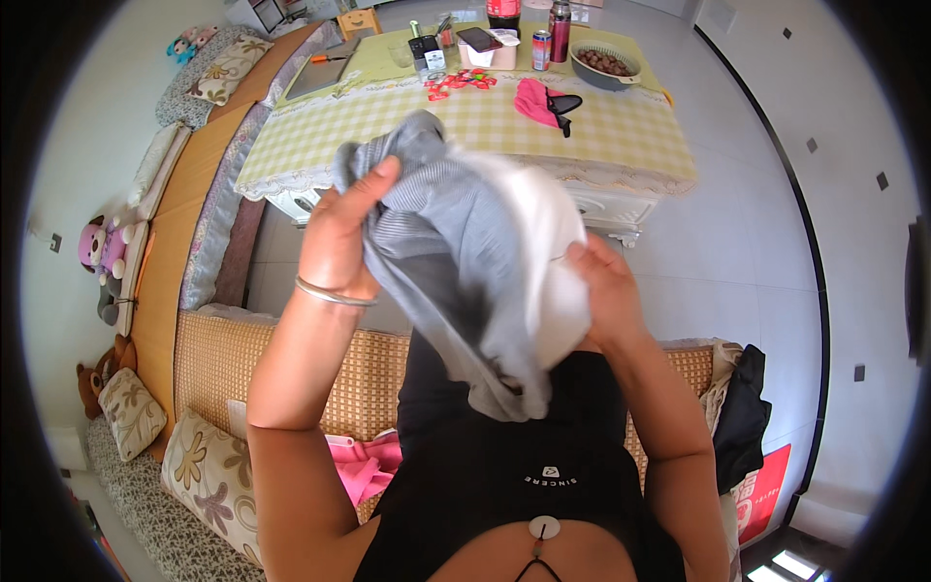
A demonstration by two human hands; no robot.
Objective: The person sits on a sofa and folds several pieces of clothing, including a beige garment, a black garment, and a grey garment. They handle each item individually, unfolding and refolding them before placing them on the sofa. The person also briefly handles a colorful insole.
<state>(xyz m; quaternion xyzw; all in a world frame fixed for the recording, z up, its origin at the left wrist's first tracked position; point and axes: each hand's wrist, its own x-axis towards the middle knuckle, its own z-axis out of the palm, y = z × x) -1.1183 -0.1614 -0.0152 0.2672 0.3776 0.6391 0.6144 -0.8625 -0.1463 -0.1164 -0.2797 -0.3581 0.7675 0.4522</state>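
Between my two hands a grey-and-white garment (451, 233) hangs in the air above my lap, its lower end near my black top. Bunched, finely striped grey cloth is gripped by my left hand (342, 225), thumb on top. My right hand (607, 287) pinches the white part (556, 218) at the other side. The cloth is partly blurred, so its exact kind cannot be told. Beyond it, a pink and black fabric item (545, 103) lies on the table's checked tablecloth (327, 145).
On the table stand a colander of round brown items (605, 64), a drink can (541, 51), a red flask (559, 33) and a cola bottle (503, 14). Red wrapped pieces (458, 84) lie in front. Pink cloth (364, 465) rests on the woven sofa seat (240, 349); black cloth (742, 418) drapes at right.
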